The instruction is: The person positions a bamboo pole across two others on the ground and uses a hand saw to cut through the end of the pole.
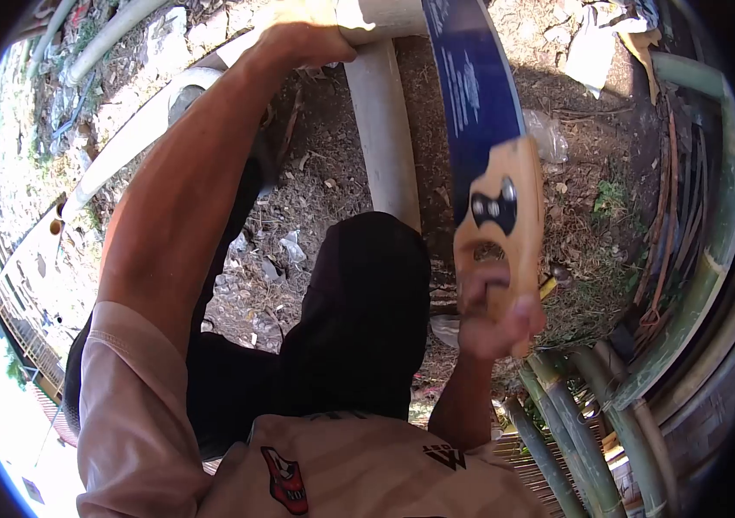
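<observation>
A handsaw [510, 190] with a blue blade and a pale wooden handle points away from me, right of centre. My right hand [497, 319] is wrapped round its handle, the thumb along the near end. At the top, my left hand [303, 34] rests on a pale bamboo pole [380, 19] lying crosswise; bright light washes out its fingers. The blade's far part lies beside the right side of that pole, and its tip is out of view. Another pole [385, 129] runs from under the crosswise one toward my knee.
Green bamboo poles [575, 432] lie at the lower right, and a long curved one [696, 319] runs along the right edge. A pale pole [126, 151] slants at the left. Plastic scraps [549, 136] and dry litter cover the soil. A yellow-handled tool [549, 287] lies beyond my right hand.
</observation>
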The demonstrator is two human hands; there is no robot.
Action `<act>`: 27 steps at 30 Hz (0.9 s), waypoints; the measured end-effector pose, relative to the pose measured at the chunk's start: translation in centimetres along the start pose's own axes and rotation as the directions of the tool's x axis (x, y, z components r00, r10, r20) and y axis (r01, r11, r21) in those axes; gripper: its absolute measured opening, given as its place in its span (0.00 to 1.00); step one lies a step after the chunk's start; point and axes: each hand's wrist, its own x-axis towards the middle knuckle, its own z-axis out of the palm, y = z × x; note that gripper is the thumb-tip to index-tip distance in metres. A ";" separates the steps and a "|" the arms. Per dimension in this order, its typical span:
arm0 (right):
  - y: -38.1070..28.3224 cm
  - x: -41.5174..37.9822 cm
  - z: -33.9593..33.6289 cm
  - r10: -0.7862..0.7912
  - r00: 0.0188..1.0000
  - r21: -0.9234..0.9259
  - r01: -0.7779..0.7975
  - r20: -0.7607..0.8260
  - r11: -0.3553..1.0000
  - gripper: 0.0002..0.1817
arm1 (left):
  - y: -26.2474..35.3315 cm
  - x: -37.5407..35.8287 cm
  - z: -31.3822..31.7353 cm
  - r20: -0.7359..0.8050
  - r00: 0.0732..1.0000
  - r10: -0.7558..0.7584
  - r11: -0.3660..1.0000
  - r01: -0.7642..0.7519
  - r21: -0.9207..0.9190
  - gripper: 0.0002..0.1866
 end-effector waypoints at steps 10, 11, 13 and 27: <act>0.8 -3.4 -2.9 0.018 1.000 0.124 -0.017 -0.010 0.992 0.32 | -1.9 1.5 0.6 0.026 0.996 0.084 0.996 -0.084 -0.017 0.31; 0.5 -1.8 -1.6 0.066 0.998 0.134 -0.065 -0.008 0.989 0.31 | -1.4 1.6 0.7 0.024 0.998 0.059 0.998 -0.060 0.033 0.37; -0.2 6.8 3.6 0.008 0.999 -0.059 -0.010 -0.035 0.998 0.31 | 1.7 -2.0 -2.1 -0.078 0.996 0.041 0.990 -0.030 0.136 0.31; 0.9 2.3 1.8 -0.104 0.994 -0.026 0.103 -0.033 0.994 0.28 | -4.8 3.5 1.0 0.078 0.952 0.297 0.940 -0.276 -0.202 0.29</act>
